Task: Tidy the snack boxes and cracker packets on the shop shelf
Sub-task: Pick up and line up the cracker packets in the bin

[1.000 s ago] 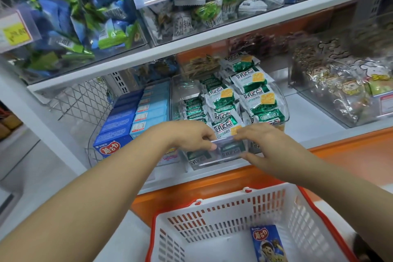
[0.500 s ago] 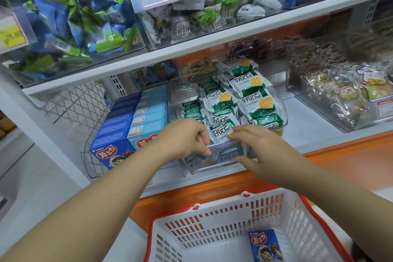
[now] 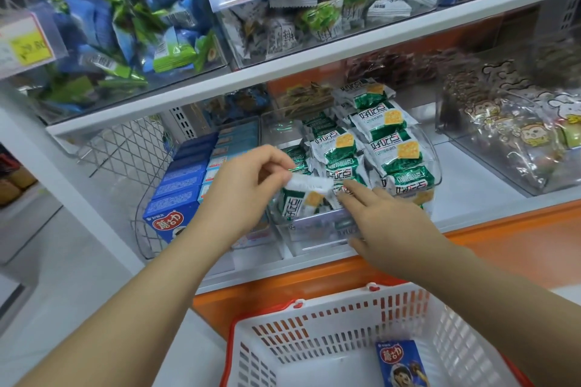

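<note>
Just raised from near end of clear bin [image 3: 317, 229], green cracker packet [image 3: 301, 201] pinched in left hand [image 3: 251, 188], right hand [image 3: 386, 223] flat beside; restacking likely.

Reaches forward with both bare arms, the left forearm coming in from the lower left, the right from the lower right. Pinches the top edge of a cracker packet [image 3: 297, 206] with the left hand [image 3: 251, 185], thumb and forefinger closed on it, other fingers curled. Holds the right hand [image 3: 386, 223] palm down just beside, fingers straight and slightly spread, forefinger aimed toward the left hand, thumb stretched out low.
</note>
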`<state>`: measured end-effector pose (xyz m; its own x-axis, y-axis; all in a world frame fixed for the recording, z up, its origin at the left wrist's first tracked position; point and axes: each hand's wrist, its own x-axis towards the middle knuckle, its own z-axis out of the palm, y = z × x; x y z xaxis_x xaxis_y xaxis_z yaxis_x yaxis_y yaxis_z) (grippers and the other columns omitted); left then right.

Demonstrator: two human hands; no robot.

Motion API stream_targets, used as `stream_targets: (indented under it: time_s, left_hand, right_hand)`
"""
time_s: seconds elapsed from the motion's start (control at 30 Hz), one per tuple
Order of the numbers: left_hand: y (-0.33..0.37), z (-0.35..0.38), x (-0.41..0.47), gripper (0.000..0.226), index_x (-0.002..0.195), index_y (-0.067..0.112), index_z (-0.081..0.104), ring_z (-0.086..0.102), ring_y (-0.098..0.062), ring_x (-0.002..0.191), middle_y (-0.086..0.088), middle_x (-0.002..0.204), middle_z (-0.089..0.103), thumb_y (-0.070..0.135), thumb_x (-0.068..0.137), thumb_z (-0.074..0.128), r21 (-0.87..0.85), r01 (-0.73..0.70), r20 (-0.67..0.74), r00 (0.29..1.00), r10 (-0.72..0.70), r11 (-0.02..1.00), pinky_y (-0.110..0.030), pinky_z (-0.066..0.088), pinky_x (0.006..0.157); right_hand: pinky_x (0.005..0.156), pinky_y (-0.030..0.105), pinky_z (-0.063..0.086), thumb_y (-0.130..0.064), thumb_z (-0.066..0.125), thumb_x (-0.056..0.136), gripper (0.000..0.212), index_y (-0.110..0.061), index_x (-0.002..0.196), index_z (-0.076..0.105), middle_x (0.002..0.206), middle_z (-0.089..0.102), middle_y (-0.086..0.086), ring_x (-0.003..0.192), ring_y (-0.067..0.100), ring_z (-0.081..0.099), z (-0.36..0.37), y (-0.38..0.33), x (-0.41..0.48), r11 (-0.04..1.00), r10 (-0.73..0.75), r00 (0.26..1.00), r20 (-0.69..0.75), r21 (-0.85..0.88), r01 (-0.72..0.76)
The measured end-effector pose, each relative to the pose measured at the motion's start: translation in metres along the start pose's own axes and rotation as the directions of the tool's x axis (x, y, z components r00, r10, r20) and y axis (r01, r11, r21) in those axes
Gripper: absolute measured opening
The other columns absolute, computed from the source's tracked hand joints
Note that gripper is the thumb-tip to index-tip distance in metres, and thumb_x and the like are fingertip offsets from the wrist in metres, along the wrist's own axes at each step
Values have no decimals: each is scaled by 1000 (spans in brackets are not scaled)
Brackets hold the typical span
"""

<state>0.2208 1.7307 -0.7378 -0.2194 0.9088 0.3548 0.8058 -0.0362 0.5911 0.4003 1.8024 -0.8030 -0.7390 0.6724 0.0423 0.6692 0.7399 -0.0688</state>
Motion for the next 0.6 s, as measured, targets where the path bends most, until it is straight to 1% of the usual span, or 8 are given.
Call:
stream_targets:
  time_s: [0.07,0.17,0.33,0.4,0.47,0.5,0.57,0.6]
  left_hand:
    - [-1,-7,-8,25,79,35,62,58,-2,70,14,72,62,12,87,65,-130,5,-82,997,-16,992,-15,44,66]
    - [-4,-12,-21,27,81,34,63,61,-7,74,16,71,62,8,87,64,-272,15,-117,992,-48,962,-23,50,71]
    - [-8,-6,-41,29,80,30,62,58,2,64,20,69,63,2,86,63,-397,32,-122,989,-88,917,-14,47,66]
    - [-6,-1,-46,28,81,27,62,57,4,63,21,68,63,0,86,62,-439,26,-116,990,-85,898,-13,48,66]
    - [-3,4,-50,27,82,22,61,58,5,62,20,66,64,-4,86,60,-507,13,-109,991,-80,862,-12,49,64]
    - [-2,8,-52,27,82,21,61,58,6,61,19,65,64,-5,86,59,-544,16,-99,992,-82,839,-12,49,63]
    - [-3,16,-57,28,80,21,63,59,3,64,16,67,64,-5,87,56,-624,53,-63,991,-118,780,-15,52,64]
    - [-5,19,-59,30,79,23,66,61,1,67,14,69,65,-4,88,55,-672,88,-34,988,-149,736,-17,53,66]
  right_hand:
    - [105,37,39,-39,43,97,71,-21,152,1,160,-5,-4,141,24,19,0,-1,-1,999,50,999,2,-11,-50]
    - [106,38,39,-46,43,95,74,-23,151,2,159,-3,-5,142,25,17,-3,-2,-4,996,84,996,-9,-20,-84]
    - [110,36,30,-56,43,91,72,-31,150,8,158,-3,-12,143,20,11,-14,-9,-12,994,87,996,-28,73,-85]
    - [110,31,26,-61,48,86,73,-32,147,22,155,15,-13,139,14,19,-18,-12,-17,989,60,988,-139,142,-40]
    - [102,23,31,-68,55,74,68,-35,132,45,134,44,-19,125,8,37,-23,-15,-22,950,42,978,-205,313,25]
    - [90,19,39,-72,56,66,59,-38,114,54,115,52,-23,111,2,47,-25,-17,-24,901,39,981,-189,432,47]
    - [69,13,43,-72,56,55,50,-37,91,57,90,61,-23,85,-6,56,-23,-22,-27,777,31,991,-132,627,59]
    - [66,14,46,-68,60,56,45,-36,88,58,83,64,-20,80,-5,58,-20,-23,-27,713,31,991,-131,697,70]
